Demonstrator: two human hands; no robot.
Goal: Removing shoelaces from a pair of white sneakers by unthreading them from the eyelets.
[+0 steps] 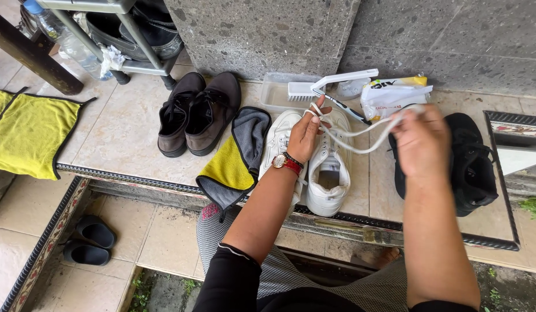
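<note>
Both hands are up over the tiled ledge (135, 133), w/ a white lace (360, 137) strung between them. Left hand (307, 134) has fingers curled, pinching one end of the lace near the fingertips, w/ a loop or two round them at approx. the top of the hand. Right hand (419, 141) is closed round the other end; it's blurred, so exact finger grip can't be told, but the lace runs out of its fist toward the left in a slack sag. Lace looks held clear of the shoes so it hangs free and doesn't snag or drag on the tiles.

Directly under the left hand sit the white sneakers (329, 167), toes to the wall, the right one showing an open mouth w/ no lace visible. Lace is above and slightly right of that pair, not touching them.

Beside them, left: yellow-grey cloth (236, 162) draped over the ledge edge, then brown shoes (196, 112). Right: black shoes (473, 162), partly behind the right hand. Behind the sneakers, near the wall: a clear tray (276, 92) w/ a white brush (323, 85) across it, plus a white pouch (392, 95). All within reach, cleaning kit at the back, footwear in a row at the front.
</note>
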